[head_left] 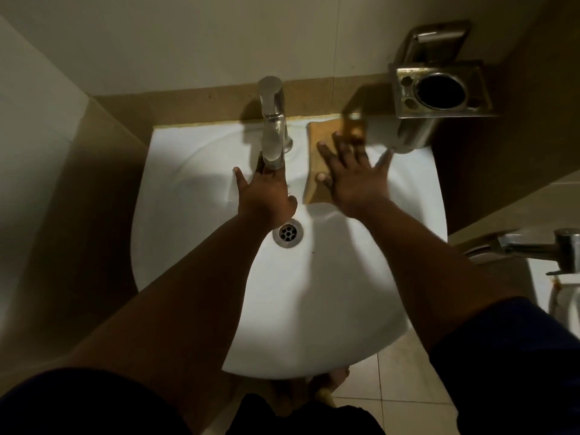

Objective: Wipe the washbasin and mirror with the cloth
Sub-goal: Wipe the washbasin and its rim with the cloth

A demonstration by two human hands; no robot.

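A person's right hand [353, 175] presses spread, flat fingers [326, 150] onto the tan cloth [315, 158] lying lengthwise front-to-back on the washbasin [194, 171] rim right of the tap [272, 120], while the left hand [265, 197] reaches open beneath the spout, gripping nothing.

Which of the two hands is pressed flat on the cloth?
The right hand, fingers spread flat over the tan cloth on the washbasin ledge. The left hand has no cloth; it reaches under the tap.
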